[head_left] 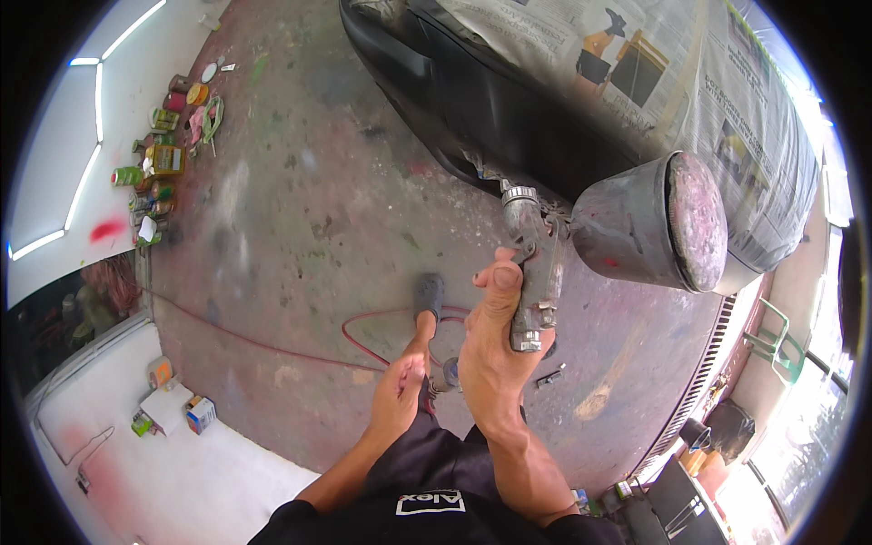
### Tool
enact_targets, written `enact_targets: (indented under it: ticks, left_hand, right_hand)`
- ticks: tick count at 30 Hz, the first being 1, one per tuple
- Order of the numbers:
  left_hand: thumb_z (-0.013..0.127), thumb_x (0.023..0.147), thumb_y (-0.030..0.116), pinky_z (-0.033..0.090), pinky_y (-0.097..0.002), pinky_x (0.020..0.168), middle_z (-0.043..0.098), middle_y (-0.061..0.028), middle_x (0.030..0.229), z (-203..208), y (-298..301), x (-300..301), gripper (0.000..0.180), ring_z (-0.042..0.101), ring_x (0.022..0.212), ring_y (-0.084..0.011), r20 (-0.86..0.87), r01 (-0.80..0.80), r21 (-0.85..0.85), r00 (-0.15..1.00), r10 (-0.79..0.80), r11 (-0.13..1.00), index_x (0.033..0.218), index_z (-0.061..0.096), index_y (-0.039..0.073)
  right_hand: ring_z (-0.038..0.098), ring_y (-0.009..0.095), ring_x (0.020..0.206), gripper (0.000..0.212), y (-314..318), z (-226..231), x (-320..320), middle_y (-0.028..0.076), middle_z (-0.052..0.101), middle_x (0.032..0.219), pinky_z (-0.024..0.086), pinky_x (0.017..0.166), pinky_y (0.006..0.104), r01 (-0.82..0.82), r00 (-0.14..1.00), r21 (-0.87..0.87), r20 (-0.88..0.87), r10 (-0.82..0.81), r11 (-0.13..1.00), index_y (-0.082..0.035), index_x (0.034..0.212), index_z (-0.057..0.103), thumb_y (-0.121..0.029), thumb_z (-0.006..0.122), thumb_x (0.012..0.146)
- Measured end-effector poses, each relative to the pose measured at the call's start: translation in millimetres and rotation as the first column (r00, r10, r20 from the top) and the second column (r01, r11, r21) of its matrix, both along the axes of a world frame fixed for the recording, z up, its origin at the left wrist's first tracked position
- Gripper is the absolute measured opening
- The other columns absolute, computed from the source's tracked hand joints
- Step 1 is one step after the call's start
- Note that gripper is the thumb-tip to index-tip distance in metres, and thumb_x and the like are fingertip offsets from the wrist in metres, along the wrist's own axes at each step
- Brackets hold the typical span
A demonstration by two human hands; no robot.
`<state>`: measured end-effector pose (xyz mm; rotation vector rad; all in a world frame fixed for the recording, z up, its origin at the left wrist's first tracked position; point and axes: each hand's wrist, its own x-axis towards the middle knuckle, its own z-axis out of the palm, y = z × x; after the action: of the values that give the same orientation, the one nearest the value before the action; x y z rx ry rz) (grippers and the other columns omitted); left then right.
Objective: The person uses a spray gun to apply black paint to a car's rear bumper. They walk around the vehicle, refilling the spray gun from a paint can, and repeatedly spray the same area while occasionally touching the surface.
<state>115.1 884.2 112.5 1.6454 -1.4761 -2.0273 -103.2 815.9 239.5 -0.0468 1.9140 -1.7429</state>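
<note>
Right hand (pixel 495 350) grips a spray gun (pixel 534 272), fingers wrapped round its handle; left hand (pixel 397 392) is loosely curled, empty. Gun's long axis runs upward, nozzle toward the black car panel (pixel 509 109), cup (pixel 649 222) to its right. Coloured paint cans (pixel 163 154) far left of gun, small boxes (pixel 182 409) lower left.

A stained concrete floor (pixel 300 227), blotched with grey, pink and green paint, is filling most of the view. A red hose (pixel 272 345) is snaking across it. Paint cans (pixel 163 154) are crowding together along a white wall (pixel 54 118) at the left, where strip lights (pixel 86 173) are glowing and a red smear is showing. Small boxes (pixel 182 409) are sitting on a white ledge lower left. Daylight is pouring in at the right, beside a metal grate (pixel 704 381).
</note>
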Motion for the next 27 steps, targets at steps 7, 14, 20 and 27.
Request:
enact_targets:
  ticks: [7,14,20,27]
  left_hand:
    - [0.071,0.101,0.028,0.051,-0.0498,0.104,0.072,-0.0210,0.128,-23.4,28.7,118.0,0.039,0.066,0.114,-0.0418,0.494,0.615,-0.195,0.735,-0.465,0.764,0.131,0.068,0.003]
    - [0.071,0.100,0.027,0.050,-0.0500,0.104,0.072,-0.0153,0.125,-41.5,22.4,99.9,0.033,0.063,0.118,-0.0408,0.482,0.675,-0.119,0.680,-0.552,0.728,0.126,0.071,0.006]
    - [0.070,0.099,0.025,0.048,-0.0499,0.105,0.071,-0.0153,0.126,-51.7,21.3,93.1,0.029,0.062,0.118,-0.0395,0.493,0.752,-0.175,0.625,-0.605,0.635,0.122,0.073,0.007]
    - [0.069,0.098,0.023,0.046,-0.0494,0.107,0.069,-0.0159,0.125,-55.4,40.9,76.0,0.027,0.059,0.121,-0.0389,0.542,0.846,-0.140,0.500,-0.676,0.514,0.118,0.074,0.007]
  right_hand:
    - [0.051,0.006,0.072,0.031,-73.1,-4.7,15.2,-0.002,0.061,0.083,0.044,0.063,0.0256,-0.085,0.983,-0.013,-0.163,0.082,0.996,0.001,0.116,0.067,-0.028,0.074,0.107]
    - [0.052,0.005,0.071,0.033,-18.0,-10.9,19.3,-0.002,0.061,0.080,0.045,0.063,0.0247,-0.039,0.989,0.031,-0.140,0.043,0.999,0.002,0.115,0.067,-0.029,0.075,0.106]
    - [0.056,0.008,0.071,0.032,108.7,-11.8,-8.5,0.001,0.064,0.084,0.047,0.063,0.0252,0.203,0.963,0.135,-0.209,-0.173,0.970,0.002,0.109,0.068,-0.029,0.071,0.109]
    - [0.043,0.005,0.054,0.042,237.0,-0.6,-82.2,0.000,0.055,0.083,0.035,0.047,0.0250,0.470,0.879,0.113,-0.144,-0.454,0.875,-0.007,0.109,0.059,-0.049,0.061,0.111]
